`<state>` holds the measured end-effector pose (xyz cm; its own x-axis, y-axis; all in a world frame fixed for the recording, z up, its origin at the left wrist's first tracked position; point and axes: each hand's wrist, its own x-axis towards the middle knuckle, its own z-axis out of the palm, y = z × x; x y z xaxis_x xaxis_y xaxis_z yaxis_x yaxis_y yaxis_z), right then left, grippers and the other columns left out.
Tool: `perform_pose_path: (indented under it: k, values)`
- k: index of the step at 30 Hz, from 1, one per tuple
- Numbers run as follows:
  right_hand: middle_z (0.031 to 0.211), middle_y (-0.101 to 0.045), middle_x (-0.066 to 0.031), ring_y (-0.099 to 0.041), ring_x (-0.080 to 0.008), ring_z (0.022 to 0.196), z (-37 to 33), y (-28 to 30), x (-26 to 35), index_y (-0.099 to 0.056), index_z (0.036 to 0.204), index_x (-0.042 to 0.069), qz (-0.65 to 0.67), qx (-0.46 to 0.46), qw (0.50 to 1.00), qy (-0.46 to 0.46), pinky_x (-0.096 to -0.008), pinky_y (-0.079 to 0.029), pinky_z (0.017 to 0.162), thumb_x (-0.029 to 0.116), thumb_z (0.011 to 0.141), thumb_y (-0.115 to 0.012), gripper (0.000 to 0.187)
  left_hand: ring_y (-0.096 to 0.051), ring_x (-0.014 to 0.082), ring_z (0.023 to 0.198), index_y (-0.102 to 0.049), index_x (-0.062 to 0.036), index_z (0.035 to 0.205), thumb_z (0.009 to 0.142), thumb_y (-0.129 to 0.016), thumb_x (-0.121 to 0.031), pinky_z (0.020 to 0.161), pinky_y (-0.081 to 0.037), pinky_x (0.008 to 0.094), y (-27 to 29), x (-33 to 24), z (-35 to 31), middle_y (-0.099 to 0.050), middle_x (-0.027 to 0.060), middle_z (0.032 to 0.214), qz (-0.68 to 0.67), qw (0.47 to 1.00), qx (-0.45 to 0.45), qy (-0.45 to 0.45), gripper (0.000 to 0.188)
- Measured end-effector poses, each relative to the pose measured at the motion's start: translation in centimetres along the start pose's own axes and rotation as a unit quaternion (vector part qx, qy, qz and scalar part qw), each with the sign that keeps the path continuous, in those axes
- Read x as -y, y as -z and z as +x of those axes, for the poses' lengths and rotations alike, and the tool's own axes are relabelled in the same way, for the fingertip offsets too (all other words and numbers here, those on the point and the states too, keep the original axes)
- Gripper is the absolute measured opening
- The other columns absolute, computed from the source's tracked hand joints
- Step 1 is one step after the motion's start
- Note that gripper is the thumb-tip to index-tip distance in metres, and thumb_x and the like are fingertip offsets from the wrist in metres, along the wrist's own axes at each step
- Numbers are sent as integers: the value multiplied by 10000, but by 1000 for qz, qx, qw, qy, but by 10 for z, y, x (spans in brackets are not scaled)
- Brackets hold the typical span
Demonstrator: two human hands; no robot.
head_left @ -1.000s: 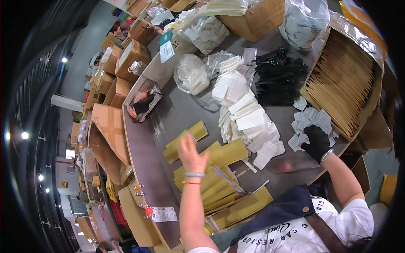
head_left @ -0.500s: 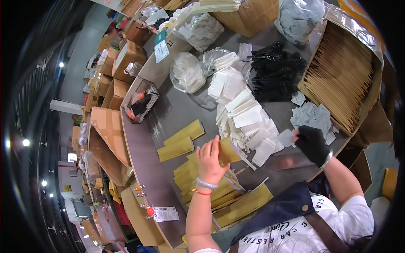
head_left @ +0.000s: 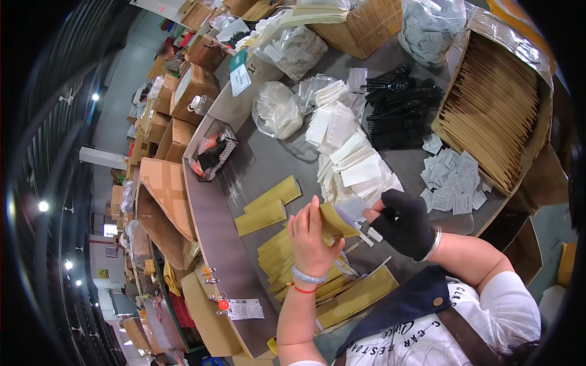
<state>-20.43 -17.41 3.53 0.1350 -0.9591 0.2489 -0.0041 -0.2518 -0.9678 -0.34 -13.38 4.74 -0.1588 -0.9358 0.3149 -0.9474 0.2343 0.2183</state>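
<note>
My left hand (head_left: 312,244), fingers up and thumb out, grips a yellow paper envelope (head_left: 337,222) whose mouth stands partly spread. In a black fingerless glove, my right hand (head_left: 403,224) pinches a small printed slip (head_left: 353,207) right at that mouth. How far the slip is inside I cannot tell. Under my left hand lies a fanned pile of yellow envelopes (head_left: 274,253), with another envelope (head_left: 360,295) nearer me. Just beyond both hands, white paper packets (head_left: 360,165) lie in a long overlapping row. A heap of printed slips (head_left: 453,181) is to the right.
Two yellow envelopes (head_left: 262,218) lie farther left. Black plastic-handled items (head_left: 400,110) are piled behind the slips. A carton of brown sticks (head_left: 497,113) stands at the right. Plastic bags (head_left: 278,110) and a wire basket (head_left: 213,152) sit toward the back and the left ledge.
My right hand has moved left from beside the slip heap to the envelope, carrying the slip. My left hand has stayed at the envelope, which is now spread wider.
</note>
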Motion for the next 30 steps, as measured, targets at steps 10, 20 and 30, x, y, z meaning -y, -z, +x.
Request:
perform_pose_path:
  k: [10,20,30]
  values:
    - [593,-557,-24,-489,-47,558,1,2,0,-586,723,10,-23,20,999,11,-239,-414,502,37,803,-703,144,-469,301,1142,-330,-59,1419,498,-826,-122,1005,-304,485,-7,-7,2,-486,125,1222,-4,999,-3,38,1048]
    - [616,-582,-26,-496,-51,568,16,4,-8,-625,757,-3,-41,73,996,-16,-252,-426,525,70,785,-724,127,-496,339,1043,-391,13,1369,458,-786,1,911,-399,426,-2,-17,17,-505,159,1167,-3,999,-37,-20,993]
    - [658,-580,-1,-487,-45,640,17,13,-8,-655,805,-12,27,146,981,-122,-233,-410,579,87,830,-694,110,-475,363,1083,-368,11,1385,488,-781,-10,930,-406,444,-2,-12,10,-488,181,1197,-25,999,-14,-35,988]
